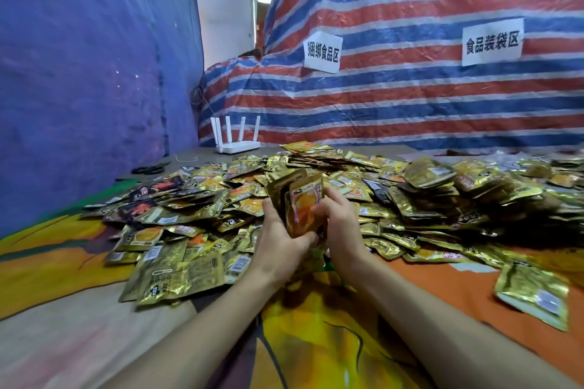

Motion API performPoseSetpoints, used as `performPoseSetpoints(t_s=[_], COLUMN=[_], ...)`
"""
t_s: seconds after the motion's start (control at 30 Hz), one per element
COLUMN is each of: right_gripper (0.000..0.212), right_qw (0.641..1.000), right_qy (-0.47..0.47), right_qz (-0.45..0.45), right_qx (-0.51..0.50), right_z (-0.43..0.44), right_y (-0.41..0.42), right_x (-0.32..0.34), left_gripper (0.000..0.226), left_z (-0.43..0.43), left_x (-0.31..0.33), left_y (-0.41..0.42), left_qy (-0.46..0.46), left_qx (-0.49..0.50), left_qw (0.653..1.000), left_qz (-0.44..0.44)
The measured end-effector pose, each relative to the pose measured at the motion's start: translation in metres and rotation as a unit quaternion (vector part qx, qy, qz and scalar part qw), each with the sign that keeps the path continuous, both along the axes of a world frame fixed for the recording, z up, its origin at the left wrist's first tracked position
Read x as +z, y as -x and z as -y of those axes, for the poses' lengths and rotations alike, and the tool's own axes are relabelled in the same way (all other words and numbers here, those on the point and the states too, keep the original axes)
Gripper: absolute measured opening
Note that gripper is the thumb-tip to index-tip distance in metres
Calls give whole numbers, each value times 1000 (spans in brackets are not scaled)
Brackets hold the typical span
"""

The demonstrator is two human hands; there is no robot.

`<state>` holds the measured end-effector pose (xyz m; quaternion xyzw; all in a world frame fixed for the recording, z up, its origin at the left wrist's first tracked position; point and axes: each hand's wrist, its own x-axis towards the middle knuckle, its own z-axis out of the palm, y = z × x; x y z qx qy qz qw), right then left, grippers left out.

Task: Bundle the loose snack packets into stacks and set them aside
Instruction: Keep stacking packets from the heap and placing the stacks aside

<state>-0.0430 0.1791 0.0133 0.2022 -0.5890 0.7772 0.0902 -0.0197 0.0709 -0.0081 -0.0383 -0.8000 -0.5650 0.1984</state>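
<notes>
Your left hand (278,243) and right hand (339,221) meet at centre view, both gripping a small upright stack of gold foil snack packets (305,202). L hand cups it from below and from the left side, w/ the thumb laid across the lower edge of the front packet, which shows an orange-yellow picture. R hand is curled round the stack's right edge, fingers bent against it. The stack is held off the surface, just above the near edge of the big heap of loose gold and orange foil snack packets (316,167), which spreads across the table from left to right. A few black packets (158,186) are mixed in on the left side. On the right part of the heap a couple of thicker clumps (431,172) may be bundled stacks, but the blur there makes it hard to tell.

One gold foil packet w/ a white barcode label (534,294) lies apart from the heap at near right, on the orange and yellow printed cloth (442,287) covering the table. At back left a white four-antenna router (237,142) stands on the bare grey tabletop (202,156).

Backdrop: a red, white and blue striped tarp (410,104) carrying two white paper signs w/ black characters (322,52), and a plain blue tarp (79,73) on the left.
</notes>
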Motion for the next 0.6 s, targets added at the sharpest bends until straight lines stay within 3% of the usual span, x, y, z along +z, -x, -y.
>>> performPoseSetpoints(t_s=[0.07, 0.13, 0.27, 0.4, 0.47, 0.6], right_gripper=[32, 23, 39, 62, 63, 58], right_qw=[1000, 1000, 996, 992, 993, 994], right_qy=[-12, -1, 89, 82, 67, 46], right_qz=[-6, 3, 30, 99, 100, 101], right_qx=[-7, -7, -4, -4, -18, -6], right_z=[0, 3, 7, 3, 3, 3], right_y=[1, 0, -2, 0, -1, -4], right_x=[-1, -2, 2, 3, 3, 5], left_gripper=[77, 59, 39, 55, 70, 77], left_z=[-1, -3, -5, -1, 0, -1], left_x=[-1, -1, 1, 0, 0, 3], left_y=[0, -1, 0, 1, 1, 1], left_qy=[-13, -31, -81, -50, -49, -23], left_qx=[-20, -38, -64, -76, -63, -43], left_qw=[1000, 999, 992, 992, 992, 996], left_qz=[-12, -19, -74, -92, -97, -82])
